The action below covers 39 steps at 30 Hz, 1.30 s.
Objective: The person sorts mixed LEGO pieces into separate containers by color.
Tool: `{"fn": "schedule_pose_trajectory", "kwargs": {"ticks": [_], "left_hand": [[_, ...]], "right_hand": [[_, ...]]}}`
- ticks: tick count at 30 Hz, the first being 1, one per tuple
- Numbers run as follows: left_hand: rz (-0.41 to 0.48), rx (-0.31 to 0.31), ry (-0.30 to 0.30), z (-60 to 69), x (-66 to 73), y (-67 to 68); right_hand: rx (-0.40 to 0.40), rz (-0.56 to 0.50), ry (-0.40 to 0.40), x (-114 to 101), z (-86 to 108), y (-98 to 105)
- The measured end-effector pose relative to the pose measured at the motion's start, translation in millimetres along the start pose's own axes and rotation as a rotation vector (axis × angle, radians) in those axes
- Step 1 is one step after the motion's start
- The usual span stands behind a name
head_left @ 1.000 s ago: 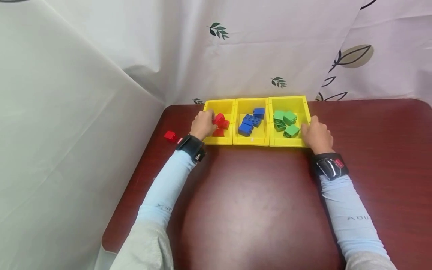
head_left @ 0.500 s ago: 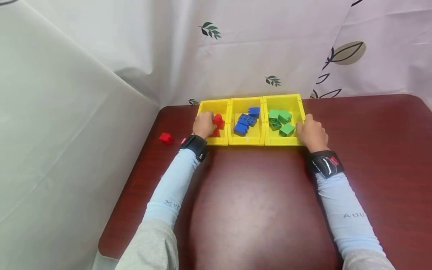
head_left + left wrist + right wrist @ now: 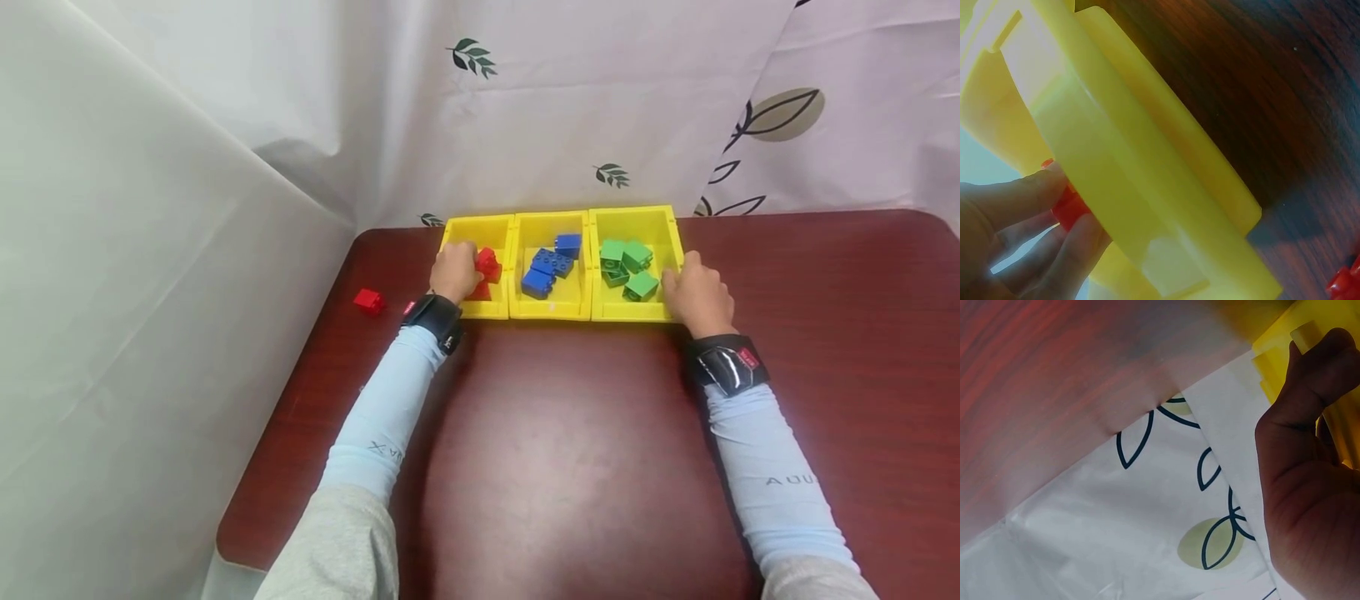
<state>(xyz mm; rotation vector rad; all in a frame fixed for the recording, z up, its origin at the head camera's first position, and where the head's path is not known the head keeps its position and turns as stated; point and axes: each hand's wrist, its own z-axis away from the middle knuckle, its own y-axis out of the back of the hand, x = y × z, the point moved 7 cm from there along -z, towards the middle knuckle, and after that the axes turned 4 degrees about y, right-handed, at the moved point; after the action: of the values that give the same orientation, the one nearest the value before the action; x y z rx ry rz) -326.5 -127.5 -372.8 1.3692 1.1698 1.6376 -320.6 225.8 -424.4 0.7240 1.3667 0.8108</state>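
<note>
My left hand (image 3: 455,273) reaches into the left yellow bin (image 3: 480,310). In the left wrist view, its thumb and fingers are curled about a red toy brick (image 3: 1071,209), partly hidden by the bin's rim. More red bricks (image 3: 487,263) lie beside that hand in the same bin. My right hand (image 3: 701,296) grips the outer right side of the right yellow bin (image 3: 630,312), which contains several green bricks (image 3: 640,287). The right wrist view shows its thumb against the yellow wall. Between them, the middle bin (image 3: 551,312) holds several blue bricks (image 3: 537,283).
One red brick (image 3: 368,301) lies on the dark red wooden table (image 3: 570,450), left of the bins. The three bins stand side by side near the table's back edge. A white leaf-patterned curtain (image 3: 540,108) hangs behind, and pale cloth hangs along the left edge.
My left hand has moved slightly right, further over the left bin. The right hand stays at the right bin's side. The head view has shifted a little.
</note>
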Motion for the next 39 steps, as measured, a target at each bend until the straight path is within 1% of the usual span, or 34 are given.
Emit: {"fn": "schedule_pose_trajectory", "kwargs": {"ticks": [4, 10, 16, 19, 22, 24, 25, 27, 29, 31, 33, 34, 36, 39], "left_hand": [[0.0, -0.005, 0.003, 1.3, -2.7, 1.3], [-0.018, 0.007, -0.002, 1.3, -4.6, 1.3], [-0.031, 0.004, -0.024, 0.0, -5.1, -3.8], [-0.02, 0.006, -0.025, 1.0, -9.4, -6.1], [0.029, 0.007, -0.006, 4.6, -17.8, -1.8], [0.079, 0.009, -0.011, 7.8, -23.6, 7.0], [0.105, 0.014, -0.025, 9.6, -26.4, 13.5], [0.143, 0.041, -0.078, 13.8, -32.2, 29.4], [0.163, 0.091, -0.136, 18.3, -40.8, 46.5], [0.169, 0.14, -0.162, 24.0, -53.2, 61.0], [0.159, 0.162, -0.165, 30.7, -66.7, 69.6], [0.145, 0.158, -0.169, 34.2, -72.8, 71.2], [0.102, 0.116, -0.173, 42.3, -83.2, 68.5], [0.002, 0.02, -0.194, 56.0, -92.5, 54.8]], "right_hand": [[0.002, -0.001, 0.003, -2.3, 0.5, -0.4], [-0.009, -0.003, -0.002, -4.3, 0.8, -1.4], [-0.01, 0.001, 0.002, -2.5, 2.3, -4.8], [-0.021, 0.002, -0.006, -0.5, 3.2, -9.8], [-0.033, 0.0, -0.011, -0.4, 3.7, -13.3], [-0.028, 0.001, -0.012, -0.8, 2.9, -13.0], [-0.025, 0.002, -0.012, -0.7, 2.3, -12.1], [-0.021, 0.004, -0.012, -0.9, 1.5, -9.3], [-0.017, 0.006, -0.014, -0.4, 0.5, -6.3], [-0.015, 0.009, -0.012, -0.2, -0.1, -3.6], [-0.012, 0.012, -0.008, -0.2, -0.3, -1.6], [-0.011, 0.014, -0.005, -0.2, -0.4, -0.9], [-0.01, 0.015, -0.001, -0.6, -0.3, 0.0], [-0.009, 0.015, 0.006, -0.9, -0.1, 0.5]]}}
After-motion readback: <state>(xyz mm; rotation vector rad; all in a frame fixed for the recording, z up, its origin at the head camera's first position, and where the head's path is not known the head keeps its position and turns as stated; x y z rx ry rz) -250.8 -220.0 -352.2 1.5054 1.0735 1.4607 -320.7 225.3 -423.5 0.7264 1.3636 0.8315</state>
